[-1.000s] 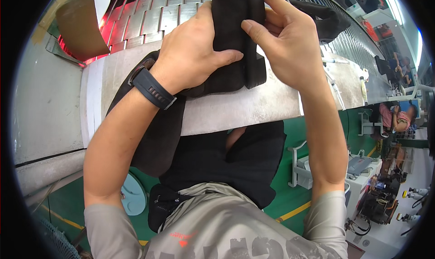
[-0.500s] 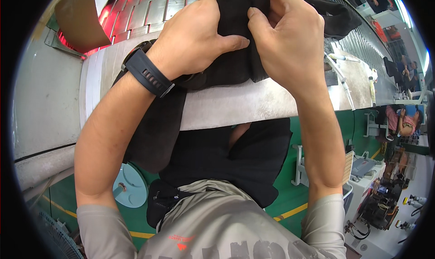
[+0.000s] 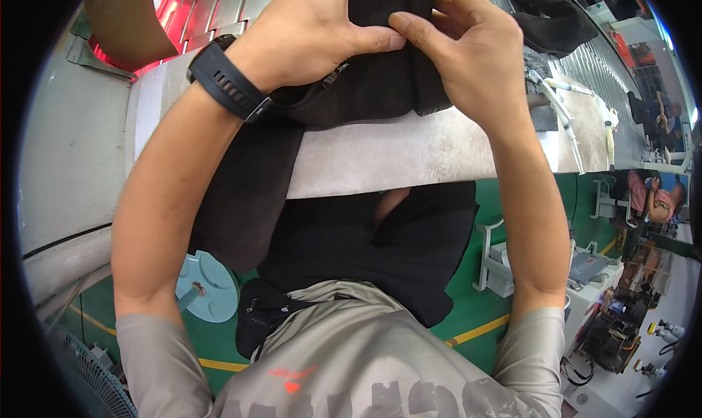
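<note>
A piece of dark black cloth [image 3: 369,89], likely part of a garment, lies over the pale worktable and rises toward the top of the picture. My left hand [image 3: 314,38] grips it from the left, thumb stretched across its front and the other fingers hidden. On the other side my right hand [image 3: 475,52] pinches the cloth, its thumb tip touching or nearly touching the left thumb. A small zipper-like strip [image 3: 336,75] shows beside my left wrist. One long panel of the cloth [image 3: 241,191] hangs over the table's front edge.
Behind the worktable edge [image 3: 395,155] run metal slats [image 3: 227,8], lit red at left. Another black cloth piece [image 3: 552,19] lies at far right, near white-tipped tubes [image 3: 559,107]. A light-blue round stool [image 3: 208,286] stands below left. People sit farther right.
Both hands have shifted slightly up with the cloth. My right thumb has come over to meet the left thumb, and the hanging panel has moved a little left.
</note>
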The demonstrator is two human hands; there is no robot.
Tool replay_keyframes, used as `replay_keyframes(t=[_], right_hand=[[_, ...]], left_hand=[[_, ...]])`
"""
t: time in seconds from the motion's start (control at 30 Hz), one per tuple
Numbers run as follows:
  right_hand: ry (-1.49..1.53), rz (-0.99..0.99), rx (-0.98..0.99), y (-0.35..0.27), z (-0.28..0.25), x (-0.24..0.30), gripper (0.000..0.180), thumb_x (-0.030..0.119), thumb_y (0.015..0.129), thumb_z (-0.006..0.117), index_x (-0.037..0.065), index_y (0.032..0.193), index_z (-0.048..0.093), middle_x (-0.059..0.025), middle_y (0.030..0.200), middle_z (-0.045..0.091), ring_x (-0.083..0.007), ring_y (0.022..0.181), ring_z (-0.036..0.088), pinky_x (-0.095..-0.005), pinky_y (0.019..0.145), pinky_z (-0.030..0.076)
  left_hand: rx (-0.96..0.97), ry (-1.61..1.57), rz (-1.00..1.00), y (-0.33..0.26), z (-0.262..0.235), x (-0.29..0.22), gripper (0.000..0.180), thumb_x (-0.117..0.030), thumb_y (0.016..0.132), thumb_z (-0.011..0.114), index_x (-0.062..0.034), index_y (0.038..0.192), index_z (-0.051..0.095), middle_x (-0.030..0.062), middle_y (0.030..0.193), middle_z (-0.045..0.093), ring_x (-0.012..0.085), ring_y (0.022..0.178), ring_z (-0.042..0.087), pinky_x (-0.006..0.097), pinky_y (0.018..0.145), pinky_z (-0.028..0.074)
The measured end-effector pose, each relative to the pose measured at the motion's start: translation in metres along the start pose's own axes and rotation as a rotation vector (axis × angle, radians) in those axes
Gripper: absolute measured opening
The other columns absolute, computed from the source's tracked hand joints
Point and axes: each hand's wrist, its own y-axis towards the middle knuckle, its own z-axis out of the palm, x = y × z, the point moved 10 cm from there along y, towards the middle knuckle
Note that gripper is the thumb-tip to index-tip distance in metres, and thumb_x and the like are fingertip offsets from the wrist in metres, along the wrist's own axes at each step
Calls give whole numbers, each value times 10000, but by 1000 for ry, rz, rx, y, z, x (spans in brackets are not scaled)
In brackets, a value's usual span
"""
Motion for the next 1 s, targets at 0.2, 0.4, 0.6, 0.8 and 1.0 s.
replay_keyframes(t=[0.2,0.4,0.6,0.8,1.0], right_hand=[[114,36,23,3,2,-5,389,-36,968,703,-78,1352,657,-159,1165,783,-151,1053,733,-293,928,590],[-55,-91,47,5,2,15,333,-11,960,681,-86,1284,672,-184,1049,800,-172,971,769,-303,849,601],[-327,20,30,11,-9,-1,305,209,1088,600,-44,954,706,-82,716,696,-131,653,610,-344,591,470],[-744,-221,3,20,-15,30,408,253,1048,703,-50,780,653,-105,599,613,-158,574,643,-299,598,524],[-396,-185,104,31,-33,32,477,367,1089,633,-15,804,614,-195,618,573,-346,565,586,-411,561,462]], left_hand=[[15,-22,-234,-1,-1,3,657,-87,849,832,18,1428,538,189,1256,695,271,1172,672,372,1035,527],[-57,105,53,2,-5,9,650,-82,831,833,20,1410,556,211,1265,695,323,1183,678,398,1047,523],[-101,387,-12,-2,1,-24,666,-144,821,849,31,1395,558,253,1250,689,400,1162,684,426,1020,537],[-358,590,-85,-9,-5,-41,632,-226,830,891,55,1325,618,246,1137,735,376,1022,733,408,914,580],[-276,675,-44,-23,8,-27,869,-262,767,935,92,1397,453,254,1085,702,451,988,713,516,830,583]])
